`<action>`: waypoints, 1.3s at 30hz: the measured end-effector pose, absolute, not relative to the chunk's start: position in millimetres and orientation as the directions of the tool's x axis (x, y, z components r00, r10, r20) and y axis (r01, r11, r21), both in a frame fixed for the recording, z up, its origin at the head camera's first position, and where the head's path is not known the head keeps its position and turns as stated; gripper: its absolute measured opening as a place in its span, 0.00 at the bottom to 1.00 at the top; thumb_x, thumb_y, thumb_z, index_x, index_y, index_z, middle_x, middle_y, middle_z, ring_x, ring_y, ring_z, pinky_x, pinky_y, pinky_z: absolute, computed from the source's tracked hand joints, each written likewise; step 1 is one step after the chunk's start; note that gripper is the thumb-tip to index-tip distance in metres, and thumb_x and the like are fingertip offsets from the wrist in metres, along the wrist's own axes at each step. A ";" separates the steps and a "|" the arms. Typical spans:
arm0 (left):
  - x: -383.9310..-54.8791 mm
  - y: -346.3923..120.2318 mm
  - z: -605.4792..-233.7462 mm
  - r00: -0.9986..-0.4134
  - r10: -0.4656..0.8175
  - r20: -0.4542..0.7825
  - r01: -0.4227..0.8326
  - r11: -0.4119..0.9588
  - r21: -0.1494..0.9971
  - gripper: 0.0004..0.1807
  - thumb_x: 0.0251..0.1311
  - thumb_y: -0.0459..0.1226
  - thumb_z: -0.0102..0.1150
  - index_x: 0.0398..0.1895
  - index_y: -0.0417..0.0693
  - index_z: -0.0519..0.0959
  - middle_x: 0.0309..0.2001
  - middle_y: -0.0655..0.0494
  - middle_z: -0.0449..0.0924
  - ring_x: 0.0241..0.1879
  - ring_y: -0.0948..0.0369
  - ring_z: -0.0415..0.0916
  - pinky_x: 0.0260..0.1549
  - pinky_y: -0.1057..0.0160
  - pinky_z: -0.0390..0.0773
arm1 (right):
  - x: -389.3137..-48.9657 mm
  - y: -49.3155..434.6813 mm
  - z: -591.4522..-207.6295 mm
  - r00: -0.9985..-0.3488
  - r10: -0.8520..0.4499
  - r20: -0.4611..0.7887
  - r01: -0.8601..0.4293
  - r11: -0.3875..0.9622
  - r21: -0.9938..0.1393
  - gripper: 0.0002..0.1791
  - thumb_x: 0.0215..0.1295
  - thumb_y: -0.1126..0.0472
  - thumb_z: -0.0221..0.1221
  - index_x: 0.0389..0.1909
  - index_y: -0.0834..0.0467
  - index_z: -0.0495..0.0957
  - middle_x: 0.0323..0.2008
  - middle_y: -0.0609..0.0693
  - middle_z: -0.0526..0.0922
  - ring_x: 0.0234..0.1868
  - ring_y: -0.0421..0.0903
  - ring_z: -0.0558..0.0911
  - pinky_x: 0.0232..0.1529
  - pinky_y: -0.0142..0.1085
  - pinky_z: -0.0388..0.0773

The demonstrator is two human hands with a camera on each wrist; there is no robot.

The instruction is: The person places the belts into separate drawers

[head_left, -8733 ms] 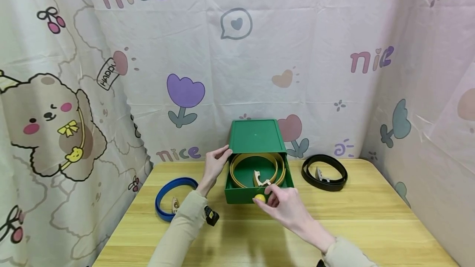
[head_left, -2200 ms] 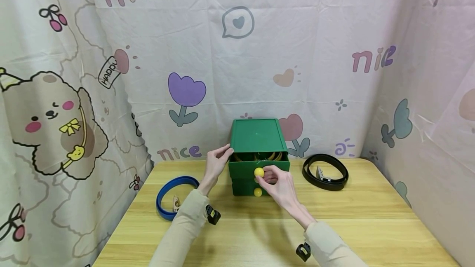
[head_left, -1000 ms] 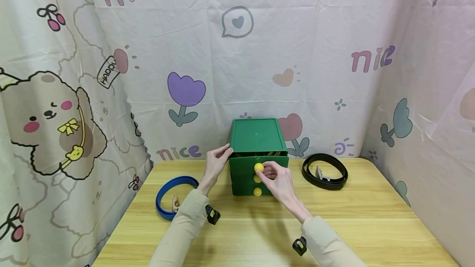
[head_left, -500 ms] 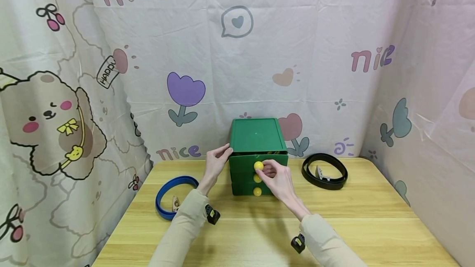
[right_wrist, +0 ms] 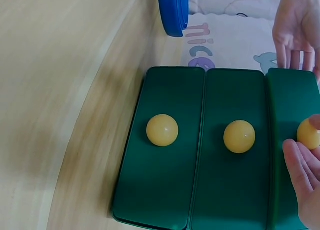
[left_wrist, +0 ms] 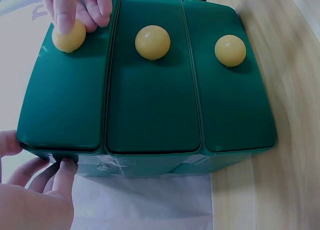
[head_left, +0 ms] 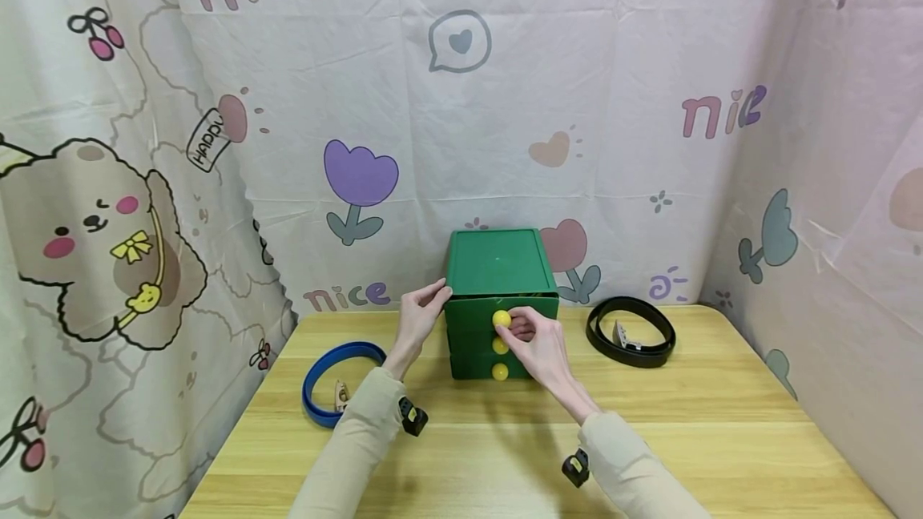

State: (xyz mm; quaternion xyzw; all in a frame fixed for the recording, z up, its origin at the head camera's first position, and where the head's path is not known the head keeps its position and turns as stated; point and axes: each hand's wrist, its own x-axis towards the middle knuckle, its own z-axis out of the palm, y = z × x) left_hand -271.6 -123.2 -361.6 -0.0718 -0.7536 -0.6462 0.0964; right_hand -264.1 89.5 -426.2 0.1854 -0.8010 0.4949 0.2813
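A green drawer box (head_left: 497, 261) with three stacked drawers stands at the back of the table. My right hand (head_left: 541, 349) pinches the yellow knob (head_left: 501, 318) of the top drawer (head_left: 469, 316). That drawer is almost fully in, with a thin dark gap under the lid; the yellow belt inside is nearly hidden. My left hand (head_left: 418, 320) grips the box's upper left front corner, its thumb and fingers (left_wrist: 65, 177) around the edge in the left wrist view. Below, the middle knob (left_wrist: 152, 42) and bottom knob (left_wrist: 230, 51) are untouched.
A coiled blue belt (head_left: 308, 384) with a buckle lies on the wooden table (head_left: 476, 455) at the left, beside my left forearm. To the right of the box lies a coiled black belt (head_left: 634, 359). A patterned cloth (head_left: 461, 110) hangs close behind the box.
The top drawer has slid back from pulled wide out to nearly in, pushed by my right hand at the knob, covering the yellow belt. My left hand keeps its place.
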 end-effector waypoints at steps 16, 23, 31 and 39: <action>-301.2 -127.9 -392.5 -0.969 -0.047 0.242 0.234 0.140 0.962 0.23 0.70 0.39 0.59 0.65 0.41 0.77 0.64 0.42 0.78 0.64 0.48 0.76 0.63 0.52 0.77 | -268.9 88.9 -424.7 -0.783 -0.004 0.622 -0.563 0.432 -0.705 0.10 0.58 0.63 0.72 0.38 0.61 0.84 0.29 0.54 0.88 0.29 0.47 0.88 0.32 0.25 0.83; -301.3 -127.9 -392.5 -0.970 -0.043 0.238 0.231 0.133 0.964 0.23 0.70 0.40 0.59 0.66 0.41 0.77 0.65 0.42 0.77 0.65 0.47 0.75 0.65 0.50 0.75 | -271.4 88.4 -425.3 -0.778 0.000 0.628 -0.567 0.432 -0.702 0.10 0.58 0.62 0.72 0.38 0.62 0.84 0.28 0.53 0.89 0.29 0.46 0.88 0.32 0.25 0.83; -289.5 -126.1 -380.2 -0.973 -0.028 0.230 0.225 0.136 0.965 0.24 0.72 0.37 0.57 0.67 0.36 0.74 0.65 0.39 0.76 0.66 0.45 0.74 0.66 0.48 0.73 | -273.4 88.1 -426.2 -0.773 0.004 0.634 -0.571 0.431 -0.699 0.10 0.58 0.62 0.72 0.38 0.61 0.84 0.28 0.53 0.89 0.28 0.45 0.88 0.32 0.25 0.83; -277.4 -123.7 -365.8 -0.973 -0.023 0.231 0.225 0.152 0.962 0.23 0.71 0.34 0.56 0.66 0.32 0.73 0.65 0.36 0.75 0.65 0.44 0.74 0.65 0.49 0.74 | -273.5 87.1 -425.5 -0.787 0.014 0.617 -0.553 0.427 -0.715 0.10 0.58 0.63 0.72 0.38 0.61 0.84 0.28 0.53 0.89 0.28 0.45 0.88 0.32 0.25 0.83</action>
